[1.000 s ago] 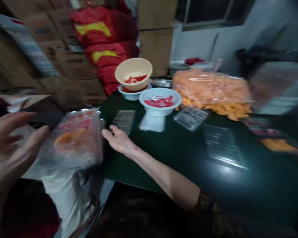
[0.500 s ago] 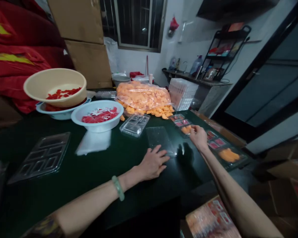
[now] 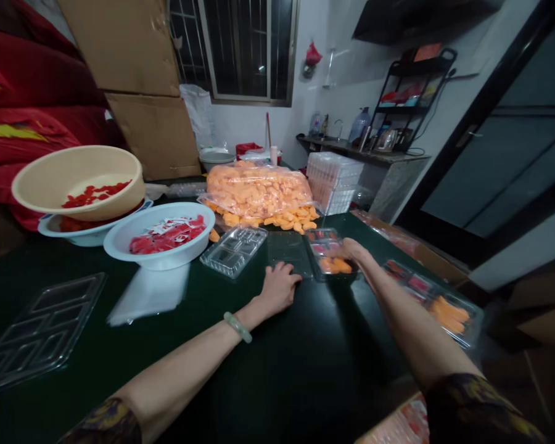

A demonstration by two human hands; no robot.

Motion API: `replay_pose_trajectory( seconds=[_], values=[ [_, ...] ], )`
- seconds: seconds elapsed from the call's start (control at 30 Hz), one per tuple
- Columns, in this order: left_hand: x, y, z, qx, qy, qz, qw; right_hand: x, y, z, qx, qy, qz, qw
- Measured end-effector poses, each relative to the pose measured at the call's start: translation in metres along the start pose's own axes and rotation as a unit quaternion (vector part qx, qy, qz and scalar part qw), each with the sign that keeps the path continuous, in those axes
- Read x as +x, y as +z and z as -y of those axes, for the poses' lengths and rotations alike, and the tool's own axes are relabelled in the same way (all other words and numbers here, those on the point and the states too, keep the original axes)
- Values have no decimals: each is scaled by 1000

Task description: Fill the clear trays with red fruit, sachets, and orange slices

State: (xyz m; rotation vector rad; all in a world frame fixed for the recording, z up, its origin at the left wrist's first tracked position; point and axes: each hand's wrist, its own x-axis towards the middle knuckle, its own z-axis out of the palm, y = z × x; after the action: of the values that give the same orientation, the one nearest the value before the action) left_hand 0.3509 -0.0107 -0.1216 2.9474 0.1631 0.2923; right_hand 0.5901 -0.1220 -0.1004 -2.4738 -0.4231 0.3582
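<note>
Clear plastic tray [image 3: 329,266] of orange and red pieces directly under right hand [image 3: 351,251], arm stretched forward; hand over tray's right edge, grip or no grip cannot tell. Left hand [image 3: 280,287] open, palm down on dark table [image 3: 305,364], fingertips at near edge of bare clear tray [image 3: 289,253]. Jade bangle [image 3: 237,327] on left wrist. Farther: white bowl [image 3: 160,237] of red pieces, large bag of orange pieces [image 3: 256,191].
</note>
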Motion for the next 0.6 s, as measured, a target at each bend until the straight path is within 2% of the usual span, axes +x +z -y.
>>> replay_pose_trajectory(
  seconds=[0.1,0.17,0.33,0.47,0.53,0.6],
  values=[
    [-10,6,-24,-21,-14,-55,998,-23,9,-7,70,27,30,997],
    [-14,9,-38,-67,-18,-68,995,-47,16,-10,122,42,40,991],
    [-27,10,-47,-133,-21,-70,988,-116,33,-9,282,77,56,955],
    [-60,4,-51,-192,-25,-98,976,-162,37,-7,381,87,84,916],
    [-81,-5,-55,-199,-12,-81,977,-181,37,-12,417,82,105,899],
    [-102,-18,-52,-196,30,-43,979,-196,35,-23,455,82,124,878]
  ],
)
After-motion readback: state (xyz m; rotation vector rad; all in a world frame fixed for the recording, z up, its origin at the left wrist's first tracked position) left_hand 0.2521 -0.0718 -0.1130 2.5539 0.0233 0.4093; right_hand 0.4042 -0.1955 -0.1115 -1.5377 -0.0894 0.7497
